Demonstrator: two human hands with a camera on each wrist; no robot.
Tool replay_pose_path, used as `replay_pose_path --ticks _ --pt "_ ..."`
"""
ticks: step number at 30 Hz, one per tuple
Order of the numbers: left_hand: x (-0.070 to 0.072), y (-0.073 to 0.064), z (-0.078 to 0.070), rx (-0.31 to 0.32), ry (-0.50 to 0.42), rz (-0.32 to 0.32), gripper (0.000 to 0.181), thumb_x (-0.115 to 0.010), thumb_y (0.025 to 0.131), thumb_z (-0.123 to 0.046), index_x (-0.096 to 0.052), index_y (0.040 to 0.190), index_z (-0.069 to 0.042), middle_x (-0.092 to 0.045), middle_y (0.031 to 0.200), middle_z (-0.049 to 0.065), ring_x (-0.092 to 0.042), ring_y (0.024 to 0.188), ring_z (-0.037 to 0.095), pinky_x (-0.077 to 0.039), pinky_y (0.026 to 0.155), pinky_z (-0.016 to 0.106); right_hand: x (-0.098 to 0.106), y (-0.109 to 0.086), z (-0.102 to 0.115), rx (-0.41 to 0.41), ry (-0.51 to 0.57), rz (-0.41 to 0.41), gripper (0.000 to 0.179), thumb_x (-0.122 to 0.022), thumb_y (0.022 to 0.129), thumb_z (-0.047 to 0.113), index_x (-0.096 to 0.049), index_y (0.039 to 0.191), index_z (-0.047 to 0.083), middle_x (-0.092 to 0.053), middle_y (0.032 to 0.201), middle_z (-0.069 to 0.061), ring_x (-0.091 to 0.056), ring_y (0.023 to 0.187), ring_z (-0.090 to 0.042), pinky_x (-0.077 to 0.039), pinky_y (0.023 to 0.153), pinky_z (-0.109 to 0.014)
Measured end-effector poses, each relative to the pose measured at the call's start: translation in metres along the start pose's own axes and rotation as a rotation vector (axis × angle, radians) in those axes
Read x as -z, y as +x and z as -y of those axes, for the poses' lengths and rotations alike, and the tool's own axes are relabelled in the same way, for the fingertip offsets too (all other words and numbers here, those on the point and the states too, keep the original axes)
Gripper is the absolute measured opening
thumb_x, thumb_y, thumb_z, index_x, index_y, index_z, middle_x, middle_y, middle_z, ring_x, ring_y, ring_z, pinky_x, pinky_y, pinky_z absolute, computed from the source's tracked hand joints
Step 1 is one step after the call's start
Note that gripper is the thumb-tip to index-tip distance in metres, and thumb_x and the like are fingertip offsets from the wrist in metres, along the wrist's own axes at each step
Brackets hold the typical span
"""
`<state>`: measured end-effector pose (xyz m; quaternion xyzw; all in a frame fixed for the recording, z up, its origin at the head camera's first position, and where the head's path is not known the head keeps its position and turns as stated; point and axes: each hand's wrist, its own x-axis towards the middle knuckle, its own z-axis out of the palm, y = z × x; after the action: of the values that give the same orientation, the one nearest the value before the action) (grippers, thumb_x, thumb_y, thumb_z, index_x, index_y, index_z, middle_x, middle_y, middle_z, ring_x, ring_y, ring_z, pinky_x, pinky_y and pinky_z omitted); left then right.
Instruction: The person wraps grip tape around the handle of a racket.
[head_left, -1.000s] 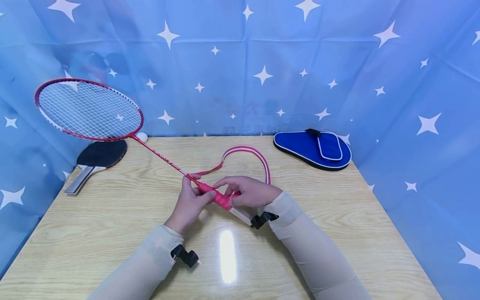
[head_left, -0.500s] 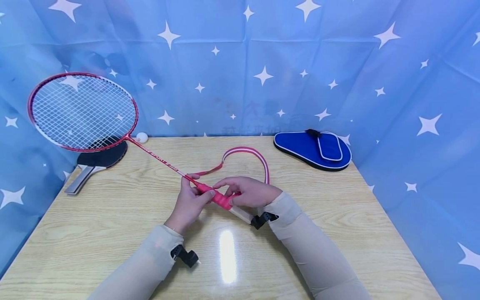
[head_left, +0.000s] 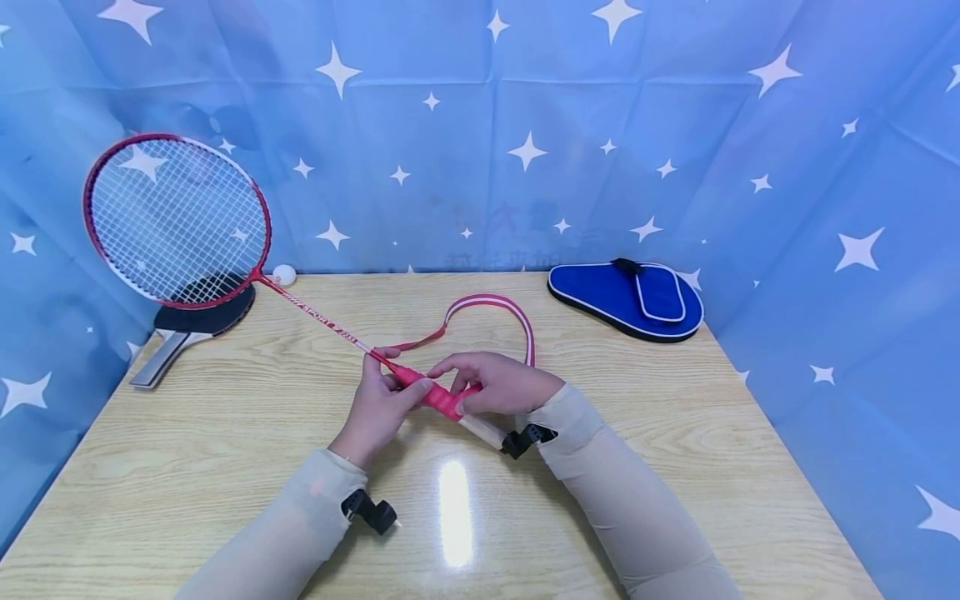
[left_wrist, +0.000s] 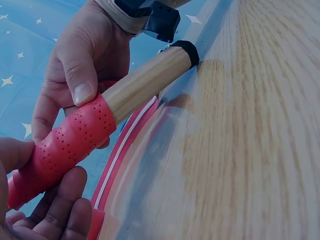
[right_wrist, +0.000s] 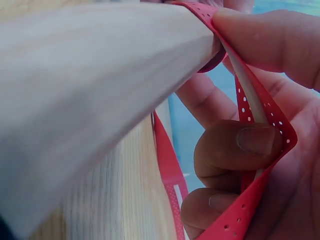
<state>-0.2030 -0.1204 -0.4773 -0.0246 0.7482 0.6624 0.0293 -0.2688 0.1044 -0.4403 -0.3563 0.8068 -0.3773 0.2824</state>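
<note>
A red and white badminton racket [head_left: 315, 315] points up to the left, its strung head over the table's far left corner. My left hand [head_left: 378, 412] grips its handle where red perforated grip tape [left_wrist: 75, 135] is wound round it. Toward the butt, the wooden handle [left_wrist: 150, 80] is bare, ending in a black cap. With thumb and curled fingers, my right hand [head_left: 502, 383] holds the loose length of tape [right_wrist: 277, 125], its thumb pressing at the edge of the wound part. From there the tape trails in a loop over the table behind the hands.
A black table tennis bat [head_left: 206, 310] lies at the far left, partly behind the racket head, with a white ball [head_left: 284, 275] next to it. At the back right is a blue bat case [head_left: 600, 287]. A star-patterned blue curtain [head_left: 420, 133] stands behind the wooden table [head_left: 225, 467].
The racket has turned about its shaft, so its head now faces the head camera more fully. The tape loop has shifted slightly left; both hands stay in nearly the same place.
</note>
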Motion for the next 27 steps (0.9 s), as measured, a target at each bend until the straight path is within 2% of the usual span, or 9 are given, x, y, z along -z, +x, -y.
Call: replay_pose_path --ticks 12,16,21,27 --pt "-0.001 0.0032 0.0018 -0.019 -0.045 0.002 0.066 -0.072 0.096 -0.006 -0.027 0.145 -0.006 -0.071 0.104 0.023 -0.072 0.086 0.019 -0.063 0.079 0.027 0.0009 -0.0012 0.0026 -0.007 0.03 0.029 0.066 -0.069 0.095 0.003 -0.054 0.154 0.029 -0.077 0.109 0.005 -0.069 0.098 -0.018 -0.056 0.085 -0.034" --pt "0.0004 0.003 0.0024 -0.015 -0.016 -0.006 0.066 -0.073 0.097 -0.009 -0.03 0.146 -0.005 -0.073 0.104 0.022 -0.071 0.085 0.019 -0.061 0.078 0.027 0.0008 -0.0009 0.0027 0.007 0.011 0.018 0.065 -0.069 0.096 0.003 -0.054 0.154 0.028 -0.076 0.109 0.003 -0.069 0.095 -0.018 -0.056 0.082 -0.033" --pt "0.0017 0.0021 0.0019 -0.02 0.006 -0.023 0.064 -0.076 0.097 -0.014 -0.035 0.146 -0.005 -0.073 0.109 0.022 -0.076 0.088 0.027 -0.059 0.077 0.031 0.001 -0.0006 0.0027 0.016 -0.005 -0.009 0.065 -0.072 0.094 0.002 -0.055 0.152 0.027 -0.075 0.108 0.002 -0.068 0.093 -0.019 -0.058 0.077 -0.033" --pt "0.0006 0.0 0.0009 -0.023 0.003 -0.034 0.064 -0.077 0.097 -0.014 -0.034 0.143 -0.004 -0.073 0.112 0.022 -0.078 0.091 0.029 -0.057 0.078 0.03 0.0006 0.0003 0.002 0.016 -0.023 -0.025 0.063 -0.075 0.093 0.005 -0.056 0.149 0.028 -0.074 0.107 0.004 -0.068 0.093 -0.018 -0.059 0.081 -0.033"
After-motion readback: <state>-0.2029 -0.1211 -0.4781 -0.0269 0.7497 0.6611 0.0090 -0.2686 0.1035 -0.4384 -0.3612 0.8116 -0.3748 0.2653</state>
